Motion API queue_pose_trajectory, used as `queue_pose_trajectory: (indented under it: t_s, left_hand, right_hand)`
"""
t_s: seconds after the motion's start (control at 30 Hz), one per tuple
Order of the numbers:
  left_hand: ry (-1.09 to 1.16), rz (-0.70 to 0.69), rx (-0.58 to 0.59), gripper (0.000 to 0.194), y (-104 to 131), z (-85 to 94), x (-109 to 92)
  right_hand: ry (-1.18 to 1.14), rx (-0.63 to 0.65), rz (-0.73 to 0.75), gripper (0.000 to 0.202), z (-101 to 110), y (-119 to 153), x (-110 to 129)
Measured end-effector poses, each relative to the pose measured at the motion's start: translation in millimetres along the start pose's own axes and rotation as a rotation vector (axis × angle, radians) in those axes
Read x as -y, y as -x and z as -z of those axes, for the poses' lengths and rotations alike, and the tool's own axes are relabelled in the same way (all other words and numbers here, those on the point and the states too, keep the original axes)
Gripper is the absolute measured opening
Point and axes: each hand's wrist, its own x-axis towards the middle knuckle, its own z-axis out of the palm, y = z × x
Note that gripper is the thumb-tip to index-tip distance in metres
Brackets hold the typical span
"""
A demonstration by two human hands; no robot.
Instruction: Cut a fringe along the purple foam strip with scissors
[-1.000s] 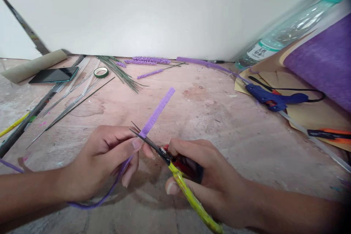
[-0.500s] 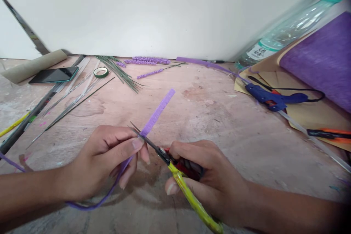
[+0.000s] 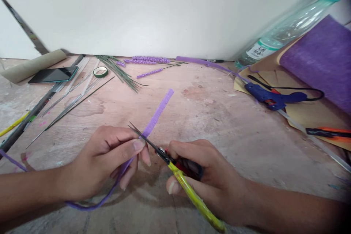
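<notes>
Purple strip [image 3: 160, 110], a narrow flat band with fine cross-cuts along one edge, lies low at the frame's centre, pinched between thumb and fingers of the left hand [image 3: 106, 159]; its free end points to 1 o'clock. Against the earlier frames little differs: the hands stay in place, the scissors [image 3: 175, 173] have shifted slightly, and the purple sheet [image 3: 320, 58] at 3 o'clock sits a touch lower in view.

The right hand [image 3: 203, 175] is closed around the scissors' grips, and the thin dark blades are parted about the strip just beside the left thumb. Fingers hide most of the red grip; the yellow-green grip shows down to the bottom edge. The strip's lower run passes behind the left hand and loops out toward 7 o'clock. Whether the blades touch the strip cannot be told.

On the worn, stained wooden table [image 3: 225, 124], a blue glue gun [image 3: 270, 97] lies at 2 o'clock, a clear plastic bottle [image 3: 287, 29] is blurred beyond it, and thin green wires [image 3: 120, 69], a tape roll [image 3: 100, 71] and a phone [image 3: 53, 75] lie at 10 to 11 o'clock.
</notes>
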Motion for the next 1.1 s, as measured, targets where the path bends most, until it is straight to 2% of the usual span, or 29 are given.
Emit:
queue_pose_trajectory:
  t_s: [0.2,0.43,0.57,0.67,0.77,0.93,1.1]
  left_hand:
    - [0.016,0.002,0.001,0.035,0.3,-0.3,2.0]
    - [-0.005,-0.031,-0.033,0.032,0.6,-2.8,-1.7]
    - [0.002,-0.073,-0.066,0.031,0.9,-4.0,-5.0]
    - [0.019,-0.041,-0.055,0.030,1.9,-3.3,-4.7]
    - [0.002,-0.023,-0.042,0.031,3.0,-2.0,-3.0]
    - [-0.001,-0.007,-0.021,0.033,3.7,-1.5,-2.4]
    - [0.000,-0.001,-0.019,0.033,3.8,-1.7,-1.9]
  right_hand:
    - [0.051,0.024,-0.049,0.042,1.6,-0.7,1.8]
    - [0.121,0.002,0.041,0.031,1.0,0.1,2.0]
    - [0.014,0.033,0.009,0.037,2.8,0.4,2.0]
    - [-0.123,0.130,-0.037,0.037,3.9,0.2,4.1]
    - [-0.188,0.153,-0.074,0.043,3.5,-0.7,6.7]
    - [-0.187,0.153,-0.077,0.048,2.3,-2.7,7.6]
    - [-0.073,0.112,-0.071,0.046,1.8,-1.5,5.9]
